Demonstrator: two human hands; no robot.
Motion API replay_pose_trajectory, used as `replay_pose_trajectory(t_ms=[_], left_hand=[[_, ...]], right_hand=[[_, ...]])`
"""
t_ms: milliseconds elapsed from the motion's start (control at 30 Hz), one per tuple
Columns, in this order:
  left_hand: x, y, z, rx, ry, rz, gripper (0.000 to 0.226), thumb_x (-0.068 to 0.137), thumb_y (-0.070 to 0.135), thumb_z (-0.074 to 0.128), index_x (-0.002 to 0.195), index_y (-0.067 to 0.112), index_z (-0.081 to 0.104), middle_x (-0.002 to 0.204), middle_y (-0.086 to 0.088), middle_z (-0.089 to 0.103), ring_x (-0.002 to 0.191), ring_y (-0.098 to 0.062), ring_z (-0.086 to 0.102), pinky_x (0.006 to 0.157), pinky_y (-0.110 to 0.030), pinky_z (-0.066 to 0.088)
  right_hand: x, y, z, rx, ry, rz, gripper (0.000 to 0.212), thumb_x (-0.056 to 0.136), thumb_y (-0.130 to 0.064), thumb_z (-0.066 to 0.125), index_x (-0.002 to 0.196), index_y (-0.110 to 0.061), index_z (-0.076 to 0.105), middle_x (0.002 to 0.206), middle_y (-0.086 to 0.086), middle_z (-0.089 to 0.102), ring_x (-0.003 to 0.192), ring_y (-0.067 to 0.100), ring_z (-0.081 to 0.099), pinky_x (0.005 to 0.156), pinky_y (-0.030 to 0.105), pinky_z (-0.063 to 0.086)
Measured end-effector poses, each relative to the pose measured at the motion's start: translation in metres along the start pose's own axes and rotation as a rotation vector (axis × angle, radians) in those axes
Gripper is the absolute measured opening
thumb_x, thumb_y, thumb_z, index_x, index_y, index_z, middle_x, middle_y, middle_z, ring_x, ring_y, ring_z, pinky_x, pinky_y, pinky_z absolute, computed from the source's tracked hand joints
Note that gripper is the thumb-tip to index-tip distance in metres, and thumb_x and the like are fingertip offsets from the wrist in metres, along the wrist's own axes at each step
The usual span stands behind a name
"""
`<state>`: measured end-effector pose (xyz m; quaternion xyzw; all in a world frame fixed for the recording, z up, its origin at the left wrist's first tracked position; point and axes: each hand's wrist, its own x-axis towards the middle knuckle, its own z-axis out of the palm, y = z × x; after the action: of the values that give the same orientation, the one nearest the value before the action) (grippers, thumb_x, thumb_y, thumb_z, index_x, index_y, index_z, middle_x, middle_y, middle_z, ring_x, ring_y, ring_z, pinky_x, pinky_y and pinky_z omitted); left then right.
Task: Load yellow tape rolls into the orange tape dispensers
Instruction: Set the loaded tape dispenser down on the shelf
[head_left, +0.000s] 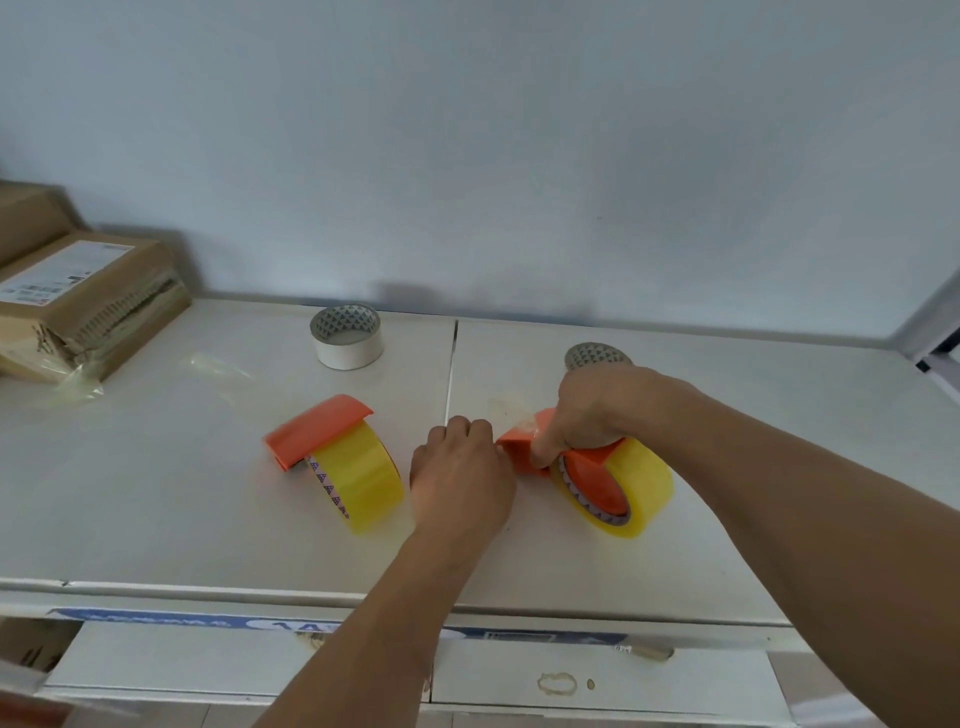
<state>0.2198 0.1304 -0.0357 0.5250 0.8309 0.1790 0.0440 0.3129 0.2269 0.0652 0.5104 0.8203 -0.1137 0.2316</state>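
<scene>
Two orange tape dispensers stand on the white table, each with a yellow tape roll in it. The left dispenser (317, 428) holds its yellow roll (361, 480) and nobody touches it. My right hand (602, 410) grips the top of the right dispenser (587, 457), whose yellow roll (636, 491) sits around the orange hub. My left hand (460, 470) is closed at that dispenser's front end, its fingertips pinched together near the blade. What they pinch is hidden, perhaps the tape end.
An empty white tape core (347, 336) stands at the back middle, a second core (597, 356) shows behind my right hand. Cardboard boxes (83, 306) and clear film scraps (218, 366) lie at the left. The table's front edge (260, 590) runs below.
</scene>
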Motion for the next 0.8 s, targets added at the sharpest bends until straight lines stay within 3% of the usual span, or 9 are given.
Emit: replay_pose_trajectory(t_ms=[200, 567, 800], left_hand=[[-0.005, 0.001, -0.003, -0.007, -0.006, -0.026, 0.031, 0.096, 0.03, 0.042, 0.117, 0.015, 0.059, 0.116, -0.005, 0.061, 0.107, -0.025, 0.055, 0.087, -0.037, 0.046], [-0.011, 0.0, -0.008, -0.104, 0.003, -0.039, 0.026, 0.097, 0.015, 0.043, 0.12, 0.015, 0.056, 0.119, -0.004, 0.059, 0.107, -0.021, 0.054, 0.087, -0.033, 0.047], [-0.008, 0.001, -0.009, -0.197, 0.017, -0.06, 0.032, 0.094, 0.006, 0.045, 0.124, 0.013, 0.054, 0.123, -0.005, 0.058, 0.109, -0.02, 0.054, 0.09, -0.032, 0.047]], right_hand=[[-0.01, 0.001, 0.0, -0.002, -0.011, -0.018, 0.066, 0.059, -0.069, 0.074, 0.094, -0.017, 0.056, 0.081, 0.0, 0.055, 0.087, 0.025, 0.06, 0.068, 0.032, 0.045], [-0.011, -0.001, -0.002, -0.035, -0.04, -0.016, 0.068, 0.063, -0.069, 0.071, 0.102, -0.017, 0.052, 0.082, 0.0, 0.053, 0.086, 0.024, 0.059, 0.065, 0.032, 0.045], [-0.017, 0.011, 0.005, -0.079, -0.038, -0.01, 0.081, 0.058, -0.076, 0.068, 0.113, -0.017, 0.061, 0.101, 0.003, 0.059, 0.092, 0.026, 0.059, 0.075, 0.033, 0.05]])
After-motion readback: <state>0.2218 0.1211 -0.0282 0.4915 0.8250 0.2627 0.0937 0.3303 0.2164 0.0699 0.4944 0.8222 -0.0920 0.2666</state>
